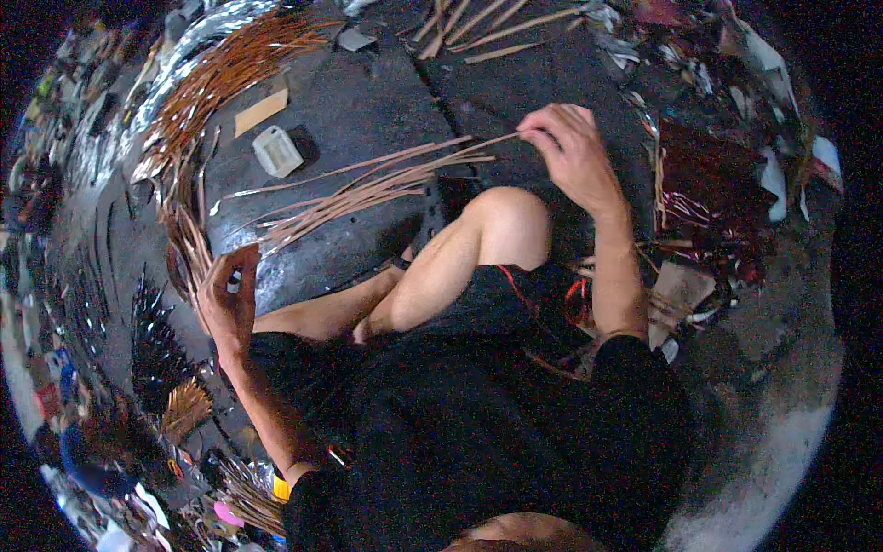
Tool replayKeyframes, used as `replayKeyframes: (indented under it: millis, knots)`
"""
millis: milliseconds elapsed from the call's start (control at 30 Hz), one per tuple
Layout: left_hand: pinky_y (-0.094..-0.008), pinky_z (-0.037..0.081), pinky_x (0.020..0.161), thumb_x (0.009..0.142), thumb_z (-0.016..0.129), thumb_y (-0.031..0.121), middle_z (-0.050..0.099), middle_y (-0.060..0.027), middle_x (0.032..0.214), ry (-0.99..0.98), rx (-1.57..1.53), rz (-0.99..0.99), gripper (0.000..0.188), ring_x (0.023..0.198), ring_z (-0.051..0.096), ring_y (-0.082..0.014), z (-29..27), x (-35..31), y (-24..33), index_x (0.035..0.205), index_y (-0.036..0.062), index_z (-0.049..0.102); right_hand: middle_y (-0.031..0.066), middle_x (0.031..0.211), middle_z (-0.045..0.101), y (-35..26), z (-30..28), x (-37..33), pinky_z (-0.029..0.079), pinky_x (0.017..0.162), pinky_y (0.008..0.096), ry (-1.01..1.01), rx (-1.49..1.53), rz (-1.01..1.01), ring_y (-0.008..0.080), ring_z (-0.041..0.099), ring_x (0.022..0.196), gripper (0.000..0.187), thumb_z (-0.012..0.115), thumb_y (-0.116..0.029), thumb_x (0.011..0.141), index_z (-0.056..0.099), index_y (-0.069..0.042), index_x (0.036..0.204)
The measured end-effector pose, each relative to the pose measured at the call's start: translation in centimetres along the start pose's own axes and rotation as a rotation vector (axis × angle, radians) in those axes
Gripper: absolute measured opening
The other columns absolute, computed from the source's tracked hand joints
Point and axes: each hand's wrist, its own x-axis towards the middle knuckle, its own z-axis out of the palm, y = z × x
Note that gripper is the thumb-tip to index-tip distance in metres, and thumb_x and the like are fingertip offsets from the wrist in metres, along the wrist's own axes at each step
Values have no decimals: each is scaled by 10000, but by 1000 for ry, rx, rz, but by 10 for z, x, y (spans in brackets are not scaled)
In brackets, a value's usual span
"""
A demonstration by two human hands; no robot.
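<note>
Apparently, the work is only partly done: the fingers of the right hand [572, 155] pinch the end of one thin strip [499, 140], while other loose strips [354, 197] lie unbound between both hands. The left hand [226, 296] has curled fingers; whether they grip anything cannot be told. Left of the right fingers sits a whitish container [276, 152], contents unclear.

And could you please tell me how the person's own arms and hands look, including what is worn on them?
Both the left hand and the right hand are bare, without gloves. The forearms are uncovered; I see no watch or bracelet at either wrist. The short sleeves are plain black, like the rest of the top.
</note>
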Motion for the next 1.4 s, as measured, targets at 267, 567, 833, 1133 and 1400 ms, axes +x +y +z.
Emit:
replayKeyframes:
  millis: [267,567,833,1133,1400]
  knots:
    - [-314,506,803,860,670,73,720,-99,958,-24,23,-114,132,880,685,-210,11,16,-32,977,42,720,108,1012,669,55,47,-4,438,919,372,-81,230,207,283,614,1002,193,609,-202,911,657,-53,1025]
    - [-343,479,914,852,676,45,664,-159,1136,-183,-150,-130,361,1057,632,-249,74,-12,-77,1204,10,605,172,1142,634,223,205,57,455,936,428,-59,-101,320,351,588,1085,256,530,-109,904,620,-47,1136]
    - [-314,479,894,865,623,-37,689,-124,1032,14,-559,-453,246,979,640,-188,98,-49,-101,1110,-20,647,100,1177,607,287,248,91,389,1012,456,-285,-333,44,286,558,1131,376,482,-7,852,619,-145,1175]
    - [-308,469,901,906,609,40,682,-106,1036,-97,-457,-332,198,1010,620,-173,112,-12,-53,1091,-8,659,104,916,659,257,250,93,462,872,416,308,-261,107,335,635,894,153,480,-121,938,587,-58,1027]
    - [-298,470,917,952,583,128,659,-115,1067,-213,-985,-354,278,1008,611,-159,128,54,98,1183,-25,602,85,853,620,32,104,64,497,712,313,-34,798,232,166,610,754,203,431,-128,1004,555,-34,1134]
